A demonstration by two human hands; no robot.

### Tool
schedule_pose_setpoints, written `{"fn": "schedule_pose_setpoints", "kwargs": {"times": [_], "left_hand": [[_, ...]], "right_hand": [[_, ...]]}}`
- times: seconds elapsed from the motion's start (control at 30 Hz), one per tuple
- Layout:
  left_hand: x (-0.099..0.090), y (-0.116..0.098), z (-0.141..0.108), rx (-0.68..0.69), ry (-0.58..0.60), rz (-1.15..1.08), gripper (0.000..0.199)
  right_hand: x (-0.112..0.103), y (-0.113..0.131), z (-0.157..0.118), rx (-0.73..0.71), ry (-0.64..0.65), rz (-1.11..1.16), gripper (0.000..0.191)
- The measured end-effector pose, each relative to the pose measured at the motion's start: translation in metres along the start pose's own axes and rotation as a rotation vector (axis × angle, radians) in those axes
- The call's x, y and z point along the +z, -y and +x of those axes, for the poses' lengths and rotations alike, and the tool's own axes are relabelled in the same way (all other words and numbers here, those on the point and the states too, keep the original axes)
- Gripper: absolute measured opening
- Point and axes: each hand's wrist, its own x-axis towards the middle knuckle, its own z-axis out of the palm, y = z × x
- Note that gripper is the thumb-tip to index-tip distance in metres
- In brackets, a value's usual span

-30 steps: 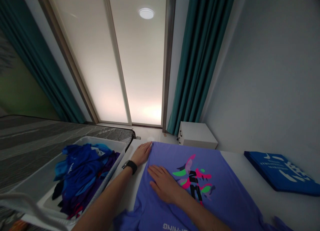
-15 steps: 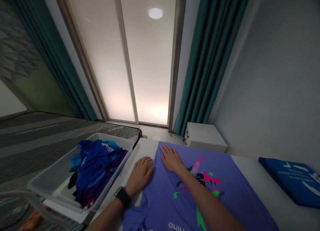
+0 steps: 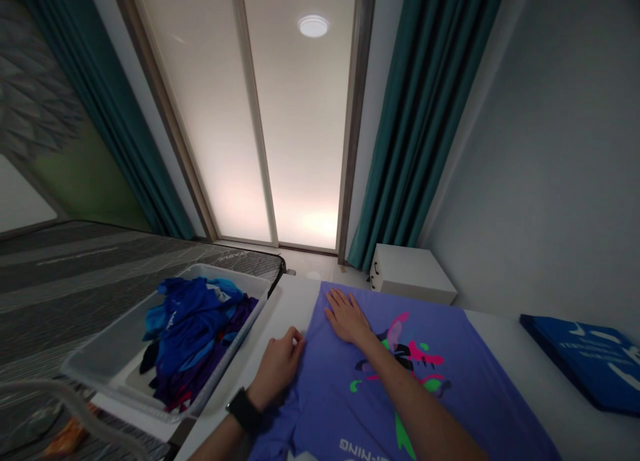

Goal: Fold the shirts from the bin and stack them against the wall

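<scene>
Left hand [image 3: 277,364]: fingers since curled; shirt [image 3: 330,374] just right, edge running away; grip unclear. Right hand [image 3: 347,318]: flat on shirt, near far edge of table [image 3: 300,288].

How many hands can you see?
2. The right hand lies flat on the purple shirt; the left hand is curled at the shirt's left edge.
</scene>
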Motion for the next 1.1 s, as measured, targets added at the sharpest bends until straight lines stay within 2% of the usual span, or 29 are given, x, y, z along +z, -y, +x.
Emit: {"fn": "schedule_pose_setpoints", "kwargs": {"times": [0.1, 0.27, 0.43, 0.53, 0.63, 0.8, 0.93, 1.03, 1.1], "left_hand": [[0.0, 0.003, -0.008, 0.018, 0.014, 0.065, 0.02], [0.001, 0.0, -0.026, 0.076, 0.026, 0.086, 0.035], [0.0, 0.001, -0.034, 0.09, 0.026, 0.06, 0.032], [0.002, 0.006, -0.034, 0.08, 0.027, 0.074, 0.032], [0.005, 0.011, -0.035, 0.058, 0.02, 0.149, 0.032], [0.004, 0.013, -0.038, 0.032, 0.064, 0.327, 0.034], [-0.011, 0.003, -0.035, 0.043, 0.091, 0.388, 0.034], [-0.018, -0.012, -0.023, 0.158, -0.015, 0.377, 0.035], [-0.014, -0.026, -0.008, 0.252, -0.076, 0.353, 0.038]], "right_hand": [[0.0, -0.001, 0.0, 0.003, -0.004, 0.0, 0.06], [-0.003, 0.003, 0.003, 0.028, 0.016, -0.006, 0.059], [-0.001, 0.017, 0.006, -0.039, 0.008, -0.026, 0.058], [0.001, 0.023, 0.011, -0.01, 0.041, -0.009, 0.06], [-0.001, 0.023, 0.017, 0.018, 0.071, 0.016, 0.062], [-0.007, 0.02, 0.017, -0.033, 0.085, 0.032, 0.062], [-0.013, 0.012, 0.0, -0.023, 0.046, 0.025, 0.06], [-0.018, -0.004, -0.018, 0.038, 0.024, 0.01, 0.061], [-0.02, -0.018, -0.031, 0.084, 0.028, -0.005, 0.062]]}}
